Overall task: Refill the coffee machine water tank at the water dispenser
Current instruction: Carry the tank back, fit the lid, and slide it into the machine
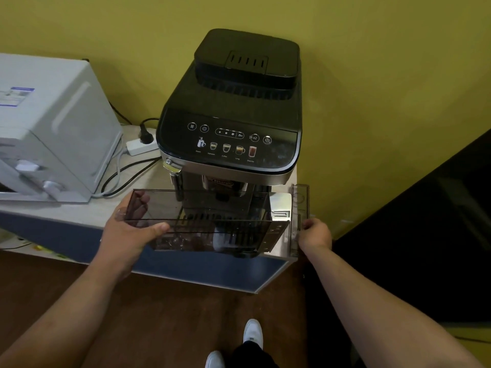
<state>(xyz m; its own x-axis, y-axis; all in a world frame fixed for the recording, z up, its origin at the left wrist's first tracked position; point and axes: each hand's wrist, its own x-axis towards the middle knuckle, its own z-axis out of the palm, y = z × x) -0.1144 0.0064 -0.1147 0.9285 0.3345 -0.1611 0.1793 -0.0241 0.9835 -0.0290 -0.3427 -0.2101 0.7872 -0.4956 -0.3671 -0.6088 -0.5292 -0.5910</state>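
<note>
A black and silver coffee machine stands on a light counter against the yellow wall. In front of it I hold a smoky transparent water tank lying sideways at counter-edge height. My left hand grips its left end, thumb on the near wall and fingers seen through the plastic. My right hand holds the clear lid part at the tank's right end, by the machine's right front corner. A few drops of water sit in the tank's bottom.
The white water dispenser sits on the counter to the left. A white power strip with a black plug and cables lies between it and the machine. A dark panel leans at the right. My white shoes stand on brown floor.
</note>
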